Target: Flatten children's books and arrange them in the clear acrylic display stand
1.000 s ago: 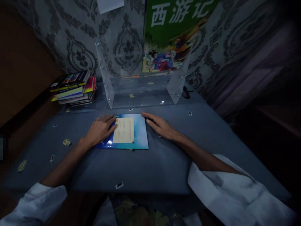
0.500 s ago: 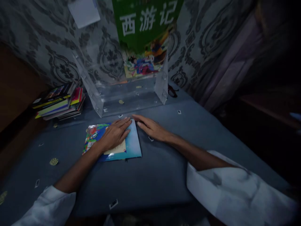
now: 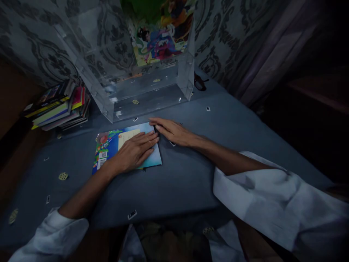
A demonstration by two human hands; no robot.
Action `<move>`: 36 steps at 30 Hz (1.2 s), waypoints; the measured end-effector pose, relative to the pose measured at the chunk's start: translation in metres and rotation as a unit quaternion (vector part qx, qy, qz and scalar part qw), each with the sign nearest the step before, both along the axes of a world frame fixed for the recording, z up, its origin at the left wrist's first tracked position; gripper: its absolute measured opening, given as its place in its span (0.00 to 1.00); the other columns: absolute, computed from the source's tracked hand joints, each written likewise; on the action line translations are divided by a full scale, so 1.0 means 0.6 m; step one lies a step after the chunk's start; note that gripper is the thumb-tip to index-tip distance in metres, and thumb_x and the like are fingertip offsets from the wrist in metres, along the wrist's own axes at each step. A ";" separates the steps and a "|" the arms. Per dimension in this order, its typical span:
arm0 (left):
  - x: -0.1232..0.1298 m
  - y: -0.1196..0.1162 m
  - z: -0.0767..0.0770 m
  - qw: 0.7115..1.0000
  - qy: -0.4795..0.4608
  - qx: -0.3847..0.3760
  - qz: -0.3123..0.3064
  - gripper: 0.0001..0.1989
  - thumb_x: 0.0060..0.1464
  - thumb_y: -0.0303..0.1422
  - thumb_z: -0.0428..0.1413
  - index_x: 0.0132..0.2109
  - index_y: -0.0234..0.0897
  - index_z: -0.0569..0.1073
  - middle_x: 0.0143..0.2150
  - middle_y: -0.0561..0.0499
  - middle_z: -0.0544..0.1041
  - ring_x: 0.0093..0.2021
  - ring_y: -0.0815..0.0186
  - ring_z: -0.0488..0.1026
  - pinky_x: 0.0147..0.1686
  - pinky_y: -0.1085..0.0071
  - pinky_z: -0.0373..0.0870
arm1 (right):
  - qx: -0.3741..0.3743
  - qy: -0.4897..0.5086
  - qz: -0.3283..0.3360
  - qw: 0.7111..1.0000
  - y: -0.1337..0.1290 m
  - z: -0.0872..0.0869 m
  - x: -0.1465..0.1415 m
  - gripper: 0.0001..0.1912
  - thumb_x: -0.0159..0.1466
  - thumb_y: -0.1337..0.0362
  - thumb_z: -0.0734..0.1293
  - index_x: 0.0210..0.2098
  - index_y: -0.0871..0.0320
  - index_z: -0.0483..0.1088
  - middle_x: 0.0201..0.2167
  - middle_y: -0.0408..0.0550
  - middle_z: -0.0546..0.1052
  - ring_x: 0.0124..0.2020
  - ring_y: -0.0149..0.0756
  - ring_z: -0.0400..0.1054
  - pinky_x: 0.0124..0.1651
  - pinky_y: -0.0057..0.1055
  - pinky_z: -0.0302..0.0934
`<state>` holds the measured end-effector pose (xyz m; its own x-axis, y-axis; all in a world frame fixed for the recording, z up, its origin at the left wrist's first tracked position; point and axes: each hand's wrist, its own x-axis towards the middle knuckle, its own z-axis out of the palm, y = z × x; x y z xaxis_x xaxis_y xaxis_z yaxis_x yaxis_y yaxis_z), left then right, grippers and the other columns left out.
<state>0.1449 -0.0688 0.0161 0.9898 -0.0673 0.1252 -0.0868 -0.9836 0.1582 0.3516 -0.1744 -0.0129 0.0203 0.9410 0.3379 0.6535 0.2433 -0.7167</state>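
Note:
A thin blue picture book [image 3: 110,145] lies closed on the table, its barcode and a cream text panel facing up. Flat across the right part of its cover rests my left hand [image 3: 136,151], fingers stretched out toward the right edge. My right hand [image 3: 173,133] is at the book's upper right corner, fingers extended and close together, with the fingertips touching or just over the edge. Neither hand grasps anything. Part of the cover is hidden under my left hand.
Behind the book stands a clear acrylic rack [image 3: 147,109] with a green illustrated book [image 3: 163,40] upright in it. To the left is a stack of books [image 3: 60,107]. Dark glasses [image 3: 200,83] lie right of the rack. A grey-blue patterned cloth [image 3: 191,189] covers the table.
The camera view has tilted down. My left hand has slid across the cover toward its lower right, uncovering more of the text panel. My right hand stays at the upper right corner.

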 end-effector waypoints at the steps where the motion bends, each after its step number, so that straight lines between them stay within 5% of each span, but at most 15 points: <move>1: -0.007 -0.009 0.001 1.000 -0.001 -0.002 -0.008 0.22 0.72 0.37 0.42 0.67 0.37 0.65 0.69 0.44 0.66 0.70 0.60 0.60 0.70 0.52 0.57 | -0.001 -0.005 0.001 1.000 0.000 0.000 0.000 0.24 0.73 0.60 0.53 0.67 0.55 0.60 0.60 0.52 0.74 0.61 0.42 0.68 0.64 0.49 0.61; 7: -0.038 -0.058 0.007 0.999 -0.011 -0.012 -0.035 0.23 0.72 0.37 0.44 0.69 0.40 0.61 0.69 0.45 0.66 0.71 0.61 0.60 0.69 0.54 0.58 | -0.022 -0.056 -0.008 0.998 -0.002 -0.002 -0.003 0.25 0.72 0.61 0.53 0.66 0.57 0.62 0.64 0.54 0.70 0.65 0.45 0.63 0.66 0.50 0.57; 13: -0.040 -0.063 0.001 0.999 -0.027 -0.011 -0.030 0.21 0.71 0.35 0.45 0.67 0.37 0.64 0.67 0.44 0.69 0.70 0.60 0.60 0.68 0.53 0.60 | -0.019 -0.127 -0.020 0.992 0.003 -0.005 -0.012 0.25 0.70 0.59 0.58 0.65 0.54 0.64 0.68 0.54 0.65 0.68 0.49 0.58 0.67 0.54 0.54; 20: -0.061 -0.079 0.007 0.999 -0.022 -0.011 -0.047 0.20 0.71 0.35 0.46 0.64 0.36 0.67 0.66 0.43 0.70 0.68 0.61 0.65 0.68 0.56 0.61 | 0.010 -0.160 -0.039 0.986 -0.016 0.007 -0.029 0.22 0.68 0.59 0.61 0.58 0.59 0.72 0.53 0.59 0.75 0.53 0.52 0.67 0.57 0.53 0.63; 26: -0.119 -0.107 0.019 0.995 -0.023 -0.081 -0.062 0.14 0.68 0.38 0.51 0.53 0.38 0.75 0.63 0.43 0.74 0.65 0.60 0.69 0.67 0.59 0.61 | 0.019 -0.129 -0.051 0.990 -0.101 0.016 -0.066 0.18 0.68 0.62 0.62 0.53 0.56 0.75 0.43 0.55 0.77 0.46 0.47 0.70 0.52 0.50 0.68; 32: -0.173 -0.117 0.033 0.969 -0.052 -0.238 0.038 0.11 0.67 0.34 0.51 0.38 0.40 0.76 0.48 0.47 0.82 0.52 0.63 0.78 0.60 0.63 0.68 | 0.014 -0.095 -0.026 0.995 -0.197 0.032 -0.153 0.14 0.67 0.67 0.62 0.47 0.53 0.78 0.43 0.54 0.79 0.46 0.45 0.74 0.49 0.45 0.73; 36: -0.207 -0.096 0.000 0.966 -0.104 -0.099 0.213 0.11 0.66 0.37 0.52 0.51 0.40 0.75 0.58 0.42 0.76 0.60 0.53 0.71 0.62 0.50 0.65 | 0.047 -0.090 0.006 0.995 -0.193 0.040 -0.171 0.16 0.68 0.68 0.61 0.49 0.49 0.77 0.40 0.52 0.80 0.43 0.43 0.76 0.47 0.43 0.75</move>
